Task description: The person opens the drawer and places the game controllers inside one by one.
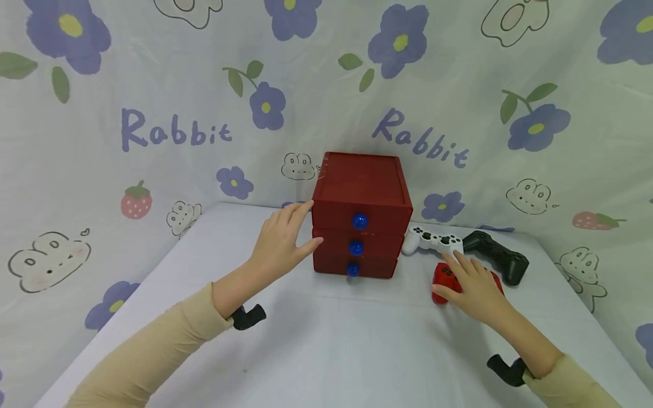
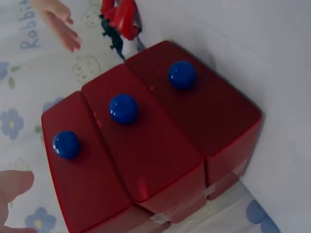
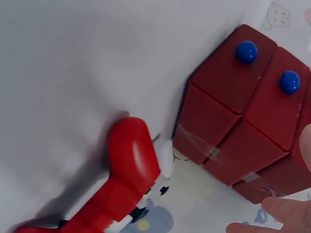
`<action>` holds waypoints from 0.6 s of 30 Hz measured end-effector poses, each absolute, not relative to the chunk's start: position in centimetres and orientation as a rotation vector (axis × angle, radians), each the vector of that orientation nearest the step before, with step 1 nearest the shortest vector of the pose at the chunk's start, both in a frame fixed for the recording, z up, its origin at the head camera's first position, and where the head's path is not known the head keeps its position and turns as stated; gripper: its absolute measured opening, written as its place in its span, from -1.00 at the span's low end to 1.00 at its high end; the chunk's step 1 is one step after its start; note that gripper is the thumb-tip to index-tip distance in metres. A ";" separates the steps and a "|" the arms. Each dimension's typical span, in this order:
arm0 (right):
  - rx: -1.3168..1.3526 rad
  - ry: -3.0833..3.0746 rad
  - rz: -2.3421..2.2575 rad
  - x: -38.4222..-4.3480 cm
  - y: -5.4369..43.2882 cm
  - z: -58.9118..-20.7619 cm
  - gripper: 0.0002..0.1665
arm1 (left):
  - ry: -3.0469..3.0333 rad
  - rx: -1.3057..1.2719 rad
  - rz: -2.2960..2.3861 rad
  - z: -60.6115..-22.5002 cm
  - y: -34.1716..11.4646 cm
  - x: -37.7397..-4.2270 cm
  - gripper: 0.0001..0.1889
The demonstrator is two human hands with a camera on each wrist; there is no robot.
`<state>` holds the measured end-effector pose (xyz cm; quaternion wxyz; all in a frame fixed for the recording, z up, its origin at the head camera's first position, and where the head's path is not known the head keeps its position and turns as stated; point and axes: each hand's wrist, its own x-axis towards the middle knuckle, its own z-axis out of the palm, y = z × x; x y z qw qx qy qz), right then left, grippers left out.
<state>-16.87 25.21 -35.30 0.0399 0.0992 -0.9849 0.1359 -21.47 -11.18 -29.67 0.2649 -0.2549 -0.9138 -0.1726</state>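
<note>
A red chest of three drawers (image 1: 363,180), each with a round blue knob (image 1: 360,221), stands on the white table. My left hand (image 1: 278,241) is at its left front edge, fingers extended and thumb apart, holding nothing. In the left wrist view, all three drawer fronts are flush. To the right of the chest lies a red game controller (image 1: 445,279), partly hidden beneath my right hand (image 1: 479,292). That hand has spread fingers, with nothing gripped. In the right wrist view, the red controller (image 3: 133,153) lies apart from the fingers (image 3: 286,211).
Behind the red controller are a white game controller (image 1: 433,241) and a black one (image 1: 505,260), side by side next to the chest. A patterned cloth (image 1: 316,96) with flowers and rabbits hangs at the back, close behind the chest. The white tabletop (image 1: 336,345) extends in front.
</note>
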 end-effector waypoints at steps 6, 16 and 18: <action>0.319 -3.025 0.407 -17.1 24.7 -34.5 -0.02 | -2.466 -0.700 -0.464 -27.8 -10.4 -23.2 -0.27; 0.364 -3.012 0.398 -17.6 24.0 -33.4 -0.02 | -2.715 -0.656 -0.577 -25.1 -9.2 -27.1 -0.23; 0.380 -3.006 0.410 -17.7 23.8 -33.1 -0.02 | -2.768 -0.647 -0.618 -24.8 -9.0 -27.9 -0.21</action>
